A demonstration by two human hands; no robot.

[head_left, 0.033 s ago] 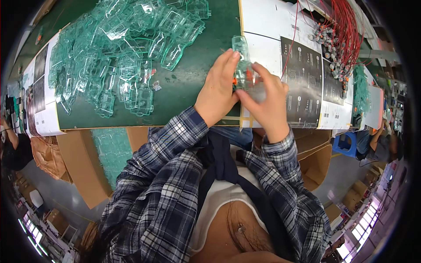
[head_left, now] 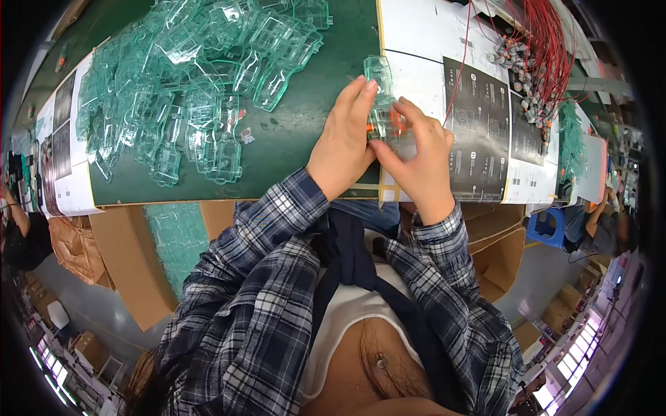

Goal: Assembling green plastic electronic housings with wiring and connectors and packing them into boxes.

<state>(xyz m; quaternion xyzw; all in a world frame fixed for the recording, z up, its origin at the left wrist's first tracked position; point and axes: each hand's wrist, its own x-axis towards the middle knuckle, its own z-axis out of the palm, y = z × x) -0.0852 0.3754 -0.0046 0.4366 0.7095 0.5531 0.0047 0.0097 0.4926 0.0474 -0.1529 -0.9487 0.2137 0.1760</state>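
Observation:
Above the table edge, my left hand (head_left: 341,142) is closed along the left side of a clear greenish plastic casing (head_left: 377,71). My right hand (head_left: 422,152) pinches the casing's right side, with thumb and fingers bent round it. An orange-red piece (head_left: 397,123) shows through the casing between my hands. The casing's far end sticks out past my fingertips; its near part is partly hidden by my hands. To the left lies a large heap of similar clear casings (head_left: 166,104) on the green tabletop (head_left: 305,132).
White and black printed sheets (head_left: 475,139) cover the table on the right. Small motor-like parts (head_left: 531,104) with long red wires (head_left: 548,28) lie at the far right. Below the table, an open cardboard box (head_left: 128,263) holds more clear pieces; a blue stool (head_left: 544,227) stands at right.
My hands and the casing have shifted very slightly to the left. Both hands keep their hold.

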